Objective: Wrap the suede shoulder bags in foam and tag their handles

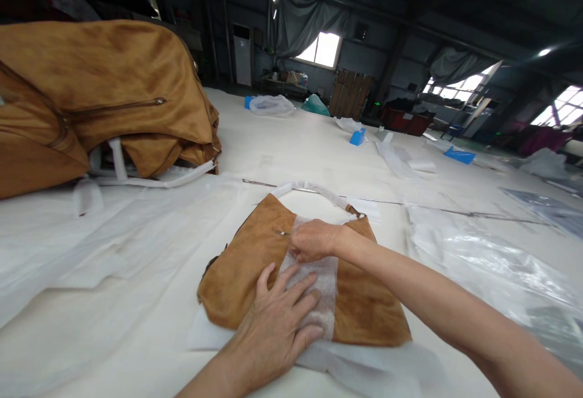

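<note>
Brown bag [246, 264] lies flat on desk [291, 149], centred before you. Your left hand [280, 319] spreads wide over bag and white strip [325, 301], presumably steadying both; your right hand [314, 240] is closed near the zipper, contents unclear.

From here the handbag [243, 264] looks like soft, matt brown suede; its strap [321, 189] wears whitish wrapping. The table [300, 149] is smooth white, and glossy, crinkled clear plastic [492, 258] covers part of it.
</note>
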Available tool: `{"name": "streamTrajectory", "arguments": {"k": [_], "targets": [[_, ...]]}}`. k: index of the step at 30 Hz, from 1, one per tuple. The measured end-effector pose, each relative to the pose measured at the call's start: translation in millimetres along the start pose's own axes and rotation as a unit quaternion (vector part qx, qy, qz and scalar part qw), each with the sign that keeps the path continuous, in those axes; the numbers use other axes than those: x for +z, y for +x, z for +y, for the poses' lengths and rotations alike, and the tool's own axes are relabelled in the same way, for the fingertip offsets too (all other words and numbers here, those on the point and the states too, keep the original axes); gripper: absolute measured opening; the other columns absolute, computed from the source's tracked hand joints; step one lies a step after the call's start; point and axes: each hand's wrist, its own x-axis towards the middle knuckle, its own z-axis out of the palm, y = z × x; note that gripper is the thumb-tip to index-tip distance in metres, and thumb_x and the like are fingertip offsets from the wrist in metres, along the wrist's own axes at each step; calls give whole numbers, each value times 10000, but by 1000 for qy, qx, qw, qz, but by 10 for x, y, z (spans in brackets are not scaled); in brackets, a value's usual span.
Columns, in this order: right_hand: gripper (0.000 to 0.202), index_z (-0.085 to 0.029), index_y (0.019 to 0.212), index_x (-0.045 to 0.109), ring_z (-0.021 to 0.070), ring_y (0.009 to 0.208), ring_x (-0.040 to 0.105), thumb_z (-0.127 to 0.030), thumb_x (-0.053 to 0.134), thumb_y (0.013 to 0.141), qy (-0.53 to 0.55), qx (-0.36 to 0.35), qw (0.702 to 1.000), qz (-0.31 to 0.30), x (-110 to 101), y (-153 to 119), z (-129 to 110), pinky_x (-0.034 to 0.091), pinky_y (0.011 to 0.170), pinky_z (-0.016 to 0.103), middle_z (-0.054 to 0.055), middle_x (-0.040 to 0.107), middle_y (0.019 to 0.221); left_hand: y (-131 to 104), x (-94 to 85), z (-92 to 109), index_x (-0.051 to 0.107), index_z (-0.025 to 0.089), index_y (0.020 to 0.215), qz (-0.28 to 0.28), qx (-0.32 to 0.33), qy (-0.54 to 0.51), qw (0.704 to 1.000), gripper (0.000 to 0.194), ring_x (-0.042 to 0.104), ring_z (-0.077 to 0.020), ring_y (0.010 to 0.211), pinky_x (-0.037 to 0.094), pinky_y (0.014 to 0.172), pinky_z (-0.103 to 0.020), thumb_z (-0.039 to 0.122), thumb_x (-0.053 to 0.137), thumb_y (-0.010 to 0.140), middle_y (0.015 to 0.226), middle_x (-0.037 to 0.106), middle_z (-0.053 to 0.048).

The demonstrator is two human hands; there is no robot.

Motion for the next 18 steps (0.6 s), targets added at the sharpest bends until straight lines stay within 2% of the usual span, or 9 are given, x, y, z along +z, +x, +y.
{"name": "streamTrajectory", "arguments": {"k": [2, 4, 7, 9, 10, 13, 16, 18], "targets": [[148, -132, 892, 731, 268, 895, 698, -182, 603, 836, 0, 13, 1000, 2, -3, 11, -14, 482, 656, 297, 137, 748, 952, 6, -7, -6, 567, 330, 1287, -6, -3, -6, 1000, 367, 434, -313, 1300, 130, 1115, -579, 480, 500, 958, 1418, 547, -11], [182, -116, 975, 708, 282, 918, 699, -189, 622, 832, 0, 34, 999, 21, 16, -30, -28, 497, 680, 310, 157, 742, 986, 8, -8, -18, 564, 338, 1292, -9, 0, -6, 1000, 373, 456, -305, 1269, 167, 1098, -559, 489, 499, 957, 1417, 549, -8], [316, -119, 1195, 596, 288, 994, 683, -241, 557, 906, 15, 102, 985, 141, 139, -167, -81, 504, 761, 347, 170, 719, 1075, 8, 7, -44, 557, 340, 1303, -3, 6, 0, 1000, 387, 459, -302, 1257, 158, 1101, -549, 498, 498, 955, 1409, 557, -10], [297, -150, 1201, 572, 270, 987, 683, -293, 439, 977, 68, 147, 963, 218, 284, -236, -141, 496, 783, 356, 142, 720, 1065, 15, 21, -61, 565, 332, 1291, 0, 8, -1, 1000, 385, 461, -303, 1249, 149, 1105, -553, 505, 499, 953, 1383, 577, -17], [295, -160, 1153, 592, 257, 961, 687, -304, 387, 998, 103, 163, 954, 232, 360, -245, -172, 493, 772, 347, 127, 725, 1037, 20, 26, -68, 565, 331, 1287, -3, 8, -4, 1000, 383, 464, -303, 1244, 143, 1107, -559, 507, 496, 954, 1360, 593, -18], [297, -147, 1038, 635, 236, 900, 691, -287, 376, 995, 188, 192, 938, 217, 504, -195, -234, 482, 711, 309, 127, 728, 998, 43, 22, -83, 547, 338, 1301, -15, 10, -10, 1000, 388, 488, -291, 1215, 124, 1117, -575, 506, 492, 957, 1284, 636, -9], [245, -133, 981, 660, 228, 825, 685, -244, 442, 956, 200, 202, 936, 205, 463, -217, -270, 464, 647, 290, 129, 728, 923, 56, 6, -90, 561, 330, 1286, -12, 13, -10, 1000, 390, 501, -284, 1208, 112, 1143, -582, 516, 505, 948, 1286, 636, -11], [232, -153, 953, 666, 216, 830, 672, -237, 451, 950, 202, 198, 935, 216, 425, -362, -341, 463, 662, 287, 114, 717, 923, 54, -1, -91, 551, 320, 1298, -20, 3, -17, 1000, 417, 492, -295, 1229, 123, 1150, -604, 533, 505, 942, 1308, 626, -21]]}}
